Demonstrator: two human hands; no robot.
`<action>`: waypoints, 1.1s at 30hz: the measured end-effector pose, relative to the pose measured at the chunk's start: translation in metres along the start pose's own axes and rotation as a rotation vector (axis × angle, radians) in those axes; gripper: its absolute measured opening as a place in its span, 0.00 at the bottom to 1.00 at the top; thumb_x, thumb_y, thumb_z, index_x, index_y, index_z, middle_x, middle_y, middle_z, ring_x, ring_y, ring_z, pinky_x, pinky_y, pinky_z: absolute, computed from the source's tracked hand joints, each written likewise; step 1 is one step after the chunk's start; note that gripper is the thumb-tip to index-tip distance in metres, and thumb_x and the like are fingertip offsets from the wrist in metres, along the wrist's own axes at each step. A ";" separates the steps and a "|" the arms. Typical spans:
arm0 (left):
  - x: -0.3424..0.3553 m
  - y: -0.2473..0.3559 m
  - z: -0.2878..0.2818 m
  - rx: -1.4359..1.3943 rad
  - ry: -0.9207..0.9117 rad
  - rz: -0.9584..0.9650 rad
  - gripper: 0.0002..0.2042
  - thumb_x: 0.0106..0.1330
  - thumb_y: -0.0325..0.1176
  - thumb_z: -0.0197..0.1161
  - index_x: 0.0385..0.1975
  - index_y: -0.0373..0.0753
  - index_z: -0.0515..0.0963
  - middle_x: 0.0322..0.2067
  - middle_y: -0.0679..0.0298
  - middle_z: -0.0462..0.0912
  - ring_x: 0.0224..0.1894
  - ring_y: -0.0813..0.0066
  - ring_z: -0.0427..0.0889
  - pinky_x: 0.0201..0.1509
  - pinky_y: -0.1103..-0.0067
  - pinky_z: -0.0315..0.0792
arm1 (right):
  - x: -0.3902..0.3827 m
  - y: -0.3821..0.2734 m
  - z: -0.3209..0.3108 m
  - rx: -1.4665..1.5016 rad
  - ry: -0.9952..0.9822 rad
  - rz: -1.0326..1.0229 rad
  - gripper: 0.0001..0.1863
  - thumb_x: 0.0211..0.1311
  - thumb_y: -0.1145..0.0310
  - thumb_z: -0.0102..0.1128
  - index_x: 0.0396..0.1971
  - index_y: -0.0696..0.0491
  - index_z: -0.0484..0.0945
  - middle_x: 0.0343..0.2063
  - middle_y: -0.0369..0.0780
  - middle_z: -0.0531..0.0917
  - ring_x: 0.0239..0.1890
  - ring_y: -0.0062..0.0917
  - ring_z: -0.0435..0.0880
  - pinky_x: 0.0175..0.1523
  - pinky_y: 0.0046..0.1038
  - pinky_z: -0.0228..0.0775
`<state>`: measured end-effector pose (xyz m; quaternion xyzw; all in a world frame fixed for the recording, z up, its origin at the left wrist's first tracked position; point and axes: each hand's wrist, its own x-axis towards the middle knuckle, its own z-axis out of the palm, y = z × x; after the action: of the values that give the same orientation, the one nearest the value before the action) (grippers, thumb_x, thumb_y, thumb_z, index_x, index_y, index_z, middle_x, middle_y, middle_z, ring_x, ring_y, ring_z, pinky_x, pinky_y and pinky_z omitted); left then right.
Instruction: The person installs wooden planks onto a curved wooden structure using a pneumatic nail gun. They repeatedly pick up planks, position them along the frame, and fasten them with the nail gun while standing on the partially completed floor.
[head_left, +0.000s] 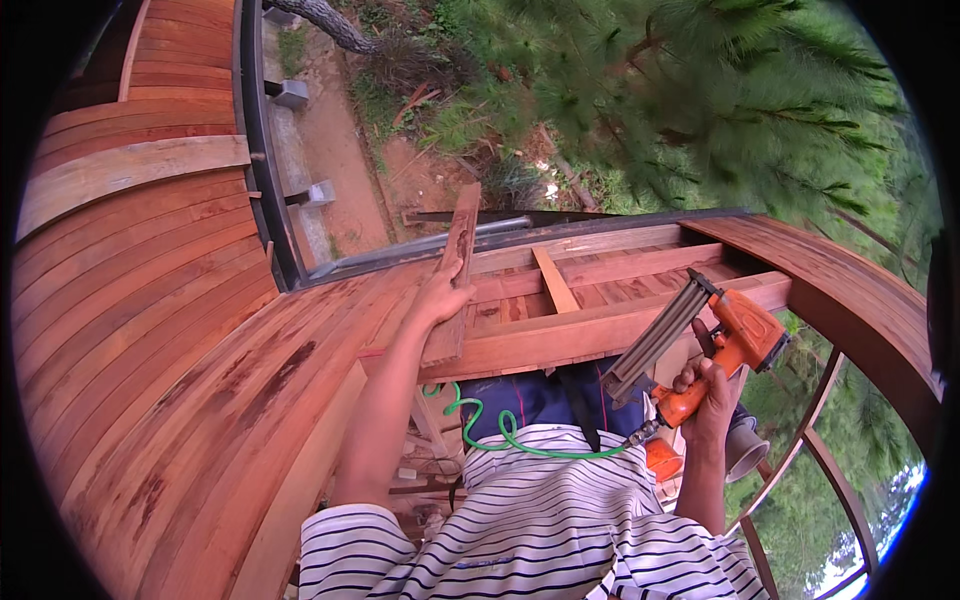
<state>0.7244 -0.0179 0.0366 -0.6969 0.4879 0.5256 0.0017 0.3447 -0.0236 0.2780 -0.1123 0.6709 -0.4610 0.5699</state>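
Note:
My left hand (440, 298) grips a short reddish wooden board (462, 230) by its side. The board lies across the frame at the end of the planked surface, its far end sticking out past the dark metal edge. In my right hand (712, 398) is an orange nail gun (748, 325), fingers wrapped round its handle. Its long grey magazine (660, 340) slants down toward the near beam, and the nose is raised off the wood. A coiled green air hose (555, 453) runs from the handle's fitting across my waist.
Wooden planks (270, 380) cover the left side. Ahead of me is an open frame of beams (600, 325) with a short crosspiece (555, 280). A dark metal beam (262, 200) borders a drop to the ground. Pine branches (700, 100) hang beyond, and a curved railing (850, 265) stands right.

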 end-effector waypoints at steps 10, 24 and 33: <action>0.025 -0.025 0.068 0.252 -0.401 -0.364 0.36 0.59 0.51 0.56 0.64 0.34 0.66 0.67 0.42 0.61 0.70 0.50 0.60 0.70 0.61 0.58 | 0.028 0.014 0.037 -0.161 -0.031 0.131 0.29 0.58 0.76 0.51 0.61 0.59 0.60 0.61 0.50 0.72 0.22 0.21 0.76 0.27 0.25 0.73; 0.040 -0.032 0.047 0.379 -0.757 -0.339 0.38 0.64 0.52 0.49 0.70 0.35 0.56 0.75 0.52 0.39 0.77 0.53 0.37 0.70 0.36 0.32 | 0.052 0.024 0.065 -0.241 -0.030 0.147 0.33 0.60 0.73 0.54 0.64 0.62 0.56 0.62 0.53 0.70 0.23 0.18 0.74 0.27 0.21 0.71; 0.040 -0.047 0.048 0.326 -0.624 -0.262 0.43 0.57 0.51 0.58 0.69 0.30 0.55 0.72 0.45 0.49 0.74 0.47 0.50 0.74 0.55 0.51 | 0.062 0.037 0.065 -0.231 -0.085 0.208 0.31 0.61 0.75 0.52 0.64 0.62 0.55 0.63 0.53 0.69 0.23 0.19 0.75 0.28 0.21 0.72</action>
<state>0.7205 0.0046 -0.0386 -0.5503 0.4480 0.6233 0.3286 0.3948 -0.0769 0.2140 -0.1265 0.7026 -0.3144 0.6257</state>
